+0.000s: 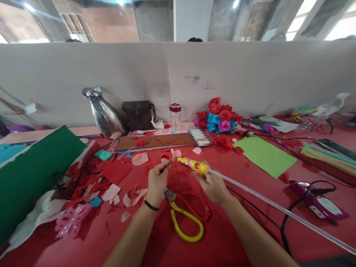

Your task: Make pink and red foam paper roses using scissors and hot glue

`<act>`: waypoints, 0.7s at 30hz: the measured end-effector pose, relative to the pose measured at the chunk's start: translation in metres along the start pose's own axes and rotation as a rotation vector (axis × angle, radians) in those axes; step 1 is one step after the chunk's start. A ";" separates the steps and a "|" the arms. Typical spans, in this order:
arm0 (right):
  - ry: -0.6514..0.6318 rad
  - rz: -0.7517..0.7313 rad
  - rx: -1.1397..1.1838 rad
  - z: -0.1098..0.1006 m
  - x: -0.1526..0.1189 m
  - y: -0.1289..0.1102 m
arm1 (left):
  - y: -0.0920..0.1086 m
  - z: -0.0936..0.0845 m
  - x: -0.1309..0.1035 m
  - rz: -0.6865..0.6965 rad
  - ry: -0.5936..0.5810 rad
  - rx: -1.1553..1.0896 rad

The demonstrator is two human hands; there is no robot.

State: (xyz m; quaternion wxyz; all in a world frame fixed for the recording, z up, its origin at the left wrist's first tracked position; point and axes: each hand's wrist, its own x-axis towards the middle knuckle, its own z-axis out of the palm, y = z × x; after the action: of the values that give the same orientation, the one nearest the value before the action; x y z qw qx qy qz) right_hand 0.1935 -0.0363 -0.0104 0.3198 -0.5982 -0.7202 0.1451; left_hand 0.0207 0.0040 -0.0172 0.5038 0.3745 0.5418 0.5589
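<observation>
My right hand (213,183) is wrapped round a yellow glue gun (193,165), whose tip points left; a long clear glue stick (258,196) runs out of its back to the lower right. My left hand (158,181), with a black band at the wrist, pinches something small at the gun's tip. A pale pink petal-like piece (175,154) shows just above those fingertips; whether it is held is unclear. Below and between the hands lie scissors (187,224) with one yellow and one red handle.
Pink and red scraps (111,193) litter the red table (222,237). A green board (36,174) stands left. Behind are a metal jug (104,113), a glass jar (175,116) and paper flowers (219,115). A green sheet (267,155) and purple power strip (319,204) lie right.
</observation>
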 end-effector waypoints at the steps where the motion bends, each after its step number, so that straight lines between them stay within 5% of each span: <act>1: -0.011 -0.004 -0.004 0.000 0.000 0.000 | 0.000 0.000 0.000 0.003 0.003 -0.003; 16: -0.026 -0.026 -0.012 -0.001 -0.001 0.000 | -0.003 -0.001 0.003 -0.019 -0.005 -0.054; 21: -0.003 -0.025 0.004 -0.002 -0.001 0.002 | 0.006 -0.003 0.000 -0.146 -0.037 -0.149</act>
State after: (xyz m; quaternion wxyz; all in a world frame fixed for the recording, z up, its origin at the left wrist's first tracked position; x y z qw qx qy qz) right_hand 0.1959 -0.0373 -0.0107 0.3216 -0.5883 -0.7279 0.1435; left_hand 0.0173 0.0042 -0.0118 0.5796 0.3059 0.5153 0.5523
